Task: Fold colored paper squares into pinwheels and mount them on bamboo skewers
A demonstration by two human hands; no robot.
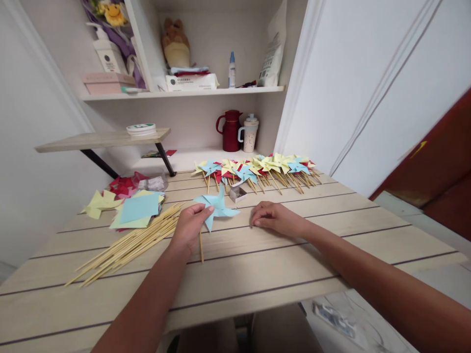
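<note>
Leftmost, bamboo skewers (pixel 128 245) are fanned over the pale plank table (pixel 257 274), paper squares (pixel 138 210) above them. At centre, a blue pinwheel (pixel 218 206) is pinched by the left hand (pixel 189 226); the right hand (pixel 274 218) is laid flat, empty, just beside. Finished pinwheels (pixel 257 169) are lined up below the white shelves (pixel 184 92).

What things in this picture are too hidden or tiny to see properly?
All in the head view:
- Blue pinwheel: the left hand covers part of its stick and paper.
- Small box near the pinwheel row: contents too small to tell.
- Right hand: anything beneath its fingertips is hidden.
- Labels on the white packet and bottle: too small to read.
- Red paper pieces: partly hidden behind the yellow sheets.
</note>
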